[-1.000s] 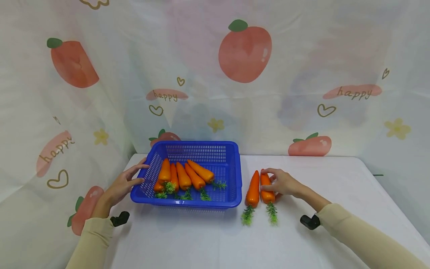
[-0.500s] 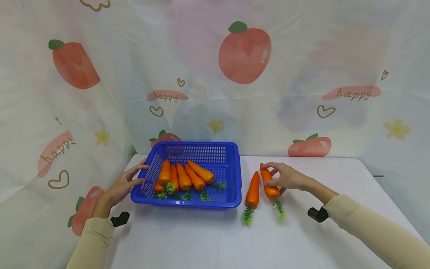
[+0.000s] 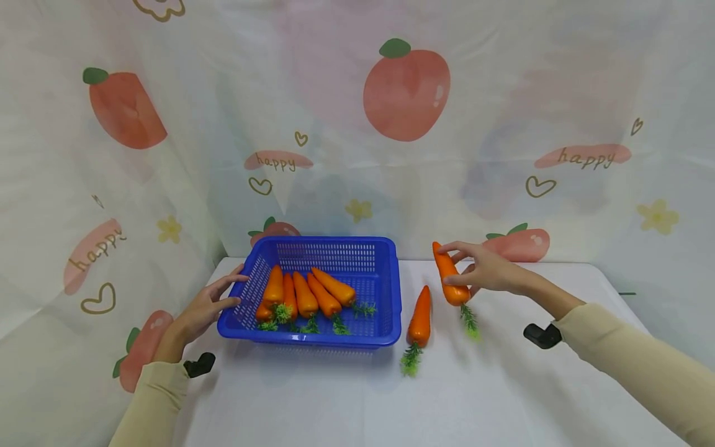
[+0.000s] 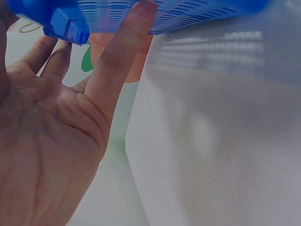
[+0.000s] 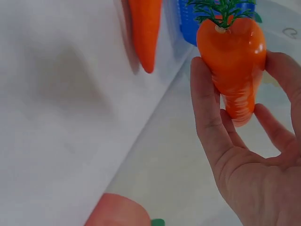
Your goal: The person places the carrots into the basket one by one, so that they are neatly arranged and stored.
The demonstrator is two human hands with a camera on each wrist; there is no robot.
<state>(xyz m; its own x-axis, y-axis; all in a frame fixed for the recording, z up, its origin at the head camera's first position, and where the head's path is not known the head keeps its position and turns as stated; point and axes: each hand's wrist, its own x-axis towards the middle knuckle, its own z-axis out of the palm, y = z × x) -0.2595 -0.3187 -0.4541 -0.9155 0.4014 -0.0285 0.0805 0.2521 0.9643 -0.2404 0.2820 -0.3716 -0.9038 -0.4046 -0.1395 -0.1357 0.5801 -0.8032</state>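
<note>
In the head view, my right hand (image 3: 488,267) holds an orange carrot (image 3: 454,282) up over the table, its green leafy top hanging toward me. Thumb and fingers pinch this carrot's sides in the right wrist view, the thick end (image 5: 230,44) nearest that camera. A second carrot (image 3: 420,320) lies on the table between this hand and the blue plastic basket (image 3: 335,338). Several carrots (image 3: 306,297) with green tops lie inside the basket, mostly toward its left. My left hand (image 3: 203,310) holds the basket's left rim, the thumb (image 4: 117,61) against its slotted wall.
A white cloth covers the table (image 3: 313,403). Behind it hangs a pale curtain (image 3: 475,205) printed with fruit, hearts and "happy"; it also runs along the left side. The basket stands near the table's back edge.
My right hand has lifted its carrot from beside the other loose one, up and toward the back, tilting it. The left hand and basket stay in place.
</note>
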